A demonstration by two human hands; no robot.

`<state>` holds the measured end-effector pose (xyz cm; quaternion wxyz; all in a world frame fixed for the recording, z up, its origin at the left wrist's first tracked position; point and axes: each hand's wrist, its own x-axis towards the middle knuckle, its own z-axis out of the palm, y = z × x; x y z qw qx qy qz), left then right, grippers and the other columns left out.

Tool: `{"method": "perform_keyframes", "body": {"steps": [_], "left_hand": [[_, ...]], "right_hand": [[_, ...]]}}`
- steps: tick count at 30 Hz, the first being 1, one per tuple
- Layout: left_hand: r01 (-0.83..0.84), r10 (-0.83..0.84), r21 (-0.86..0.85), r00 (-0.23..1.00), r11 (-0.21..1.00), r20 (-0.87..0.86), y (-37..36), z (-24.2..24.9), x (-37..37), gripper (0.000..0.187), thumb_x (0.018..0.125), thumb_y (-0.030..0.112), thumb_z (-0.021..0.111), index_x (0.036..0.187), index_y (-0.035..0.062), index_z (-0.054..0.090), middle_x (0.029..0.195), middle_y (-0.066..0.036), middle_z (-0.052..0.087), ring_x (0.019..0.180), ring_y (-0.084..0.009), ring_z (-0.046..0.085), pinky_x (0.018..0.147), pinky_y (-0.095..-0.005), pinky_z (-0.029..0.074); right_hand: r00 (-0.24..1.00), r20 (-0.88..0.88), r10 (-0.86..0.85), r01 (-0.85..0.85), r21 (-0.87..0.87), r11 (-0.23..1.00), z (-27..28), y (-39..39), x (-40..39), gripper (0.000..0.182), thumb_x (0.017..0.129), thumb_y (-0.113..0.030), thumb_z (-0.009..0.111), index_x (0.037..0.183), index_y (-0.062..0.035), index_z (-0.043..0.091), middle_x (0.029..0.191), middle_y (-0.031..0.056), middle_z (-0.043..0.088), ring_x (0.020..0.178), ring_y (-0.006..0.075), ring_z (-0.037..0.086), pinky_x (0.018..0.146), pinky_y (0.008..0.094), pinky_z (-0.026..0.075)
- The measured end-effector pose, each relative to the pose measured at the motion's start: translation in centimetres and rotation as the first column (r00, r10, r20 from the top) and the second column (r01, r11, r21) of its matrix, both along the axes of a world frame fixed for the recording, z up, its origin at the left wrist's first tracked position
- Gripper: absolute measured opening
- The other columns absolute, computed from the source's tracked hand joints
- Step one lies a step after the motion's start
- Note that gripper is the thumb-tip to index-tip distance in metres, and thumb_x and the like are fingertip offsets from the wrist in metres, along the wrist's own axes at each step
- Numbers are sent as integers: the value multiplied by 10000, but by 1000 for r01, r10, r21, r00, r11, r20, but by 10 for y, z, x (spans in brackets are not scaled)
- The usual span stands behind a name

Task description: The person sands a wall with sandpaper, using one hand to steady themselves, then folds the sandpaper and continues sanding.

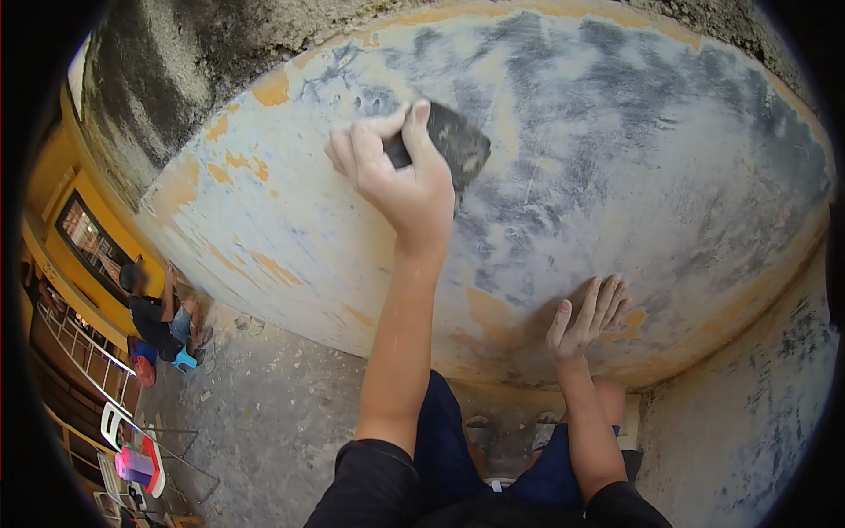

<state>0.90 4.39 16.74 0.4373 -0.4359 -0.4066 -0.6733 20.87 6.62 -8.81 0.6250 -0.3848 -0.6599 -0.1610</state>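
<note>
My left hand (pixel 396 172) is closed around a dark, worn piece of sandpaper (pixel 462 145), held against the upper part of the wall (pixel 563 158). The sheet sticks out to the right of my fingers, with pale dusty patches on it and its edges a little blurred. Lower down on the right, my right hand (pixel 588 321) is open, fingers stretched out and together, right at the wall's surface. Grey and white smears cover the wall, and orange paint shows through in patches.
Rough dark stone (pixel 202 79) rises behind the wall's top edge. Another wall (pixel 748 405) meets it on the right. On the left, a person (pixel 154 308) sits on a blue stool (pixel 184 359). A pink container (pixel 134 465) rests on a chair over the concrete floor (pixel 273 422).
</note>
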Motion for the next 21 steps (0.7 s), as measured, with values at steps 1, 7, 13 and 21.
{"method": "perform_keyframes", "body": {"steps": [1,7,13,21], "left_hand": [[25,-24,-18,1000,1000,15,0,-10,0,174,900,73,805,854,63,637,828,-45,577,868,-260,504,875,-420,371],[-24,26,-52,999,998,39,1,-34,1,180,906,84,802,845,77,632,848,-37,586,869,-258,505,886,-415,372],[52,-52,-4,999,999,11,0,-9,7,178,904,78,808,860,44,639,841,-60,554,877,-261,492,875,-417,380],[20,-19,-40,999,999,35,3,2,4,187,901,91,811,845,56,636,840,-49,557,869,-261,497,860,-426,381]], "right_hand": [[1000,-1,-2,2,17,1000,-2,3,-1,565,1099,-254,475,1563,64,423,1679,272,322,1606,402,204,1294,561,92],[1000,17,-17,16,42,999,-4,7,0,562,1100,-256,478,1565,55,426,1679,269,324,1606,401,204,1295,559,88],[1000,14,-12,12,37,999,-10,8,1,564,1099,-264,492,1566,46,430,1681,266,321,1605,400,206,1296,558,89],[988,34,-147,140,154,978,-21,29,-6,562,1118,-307,484,1557,43,447,1674,258,339,1600,405,216,1292,564,107]]}}
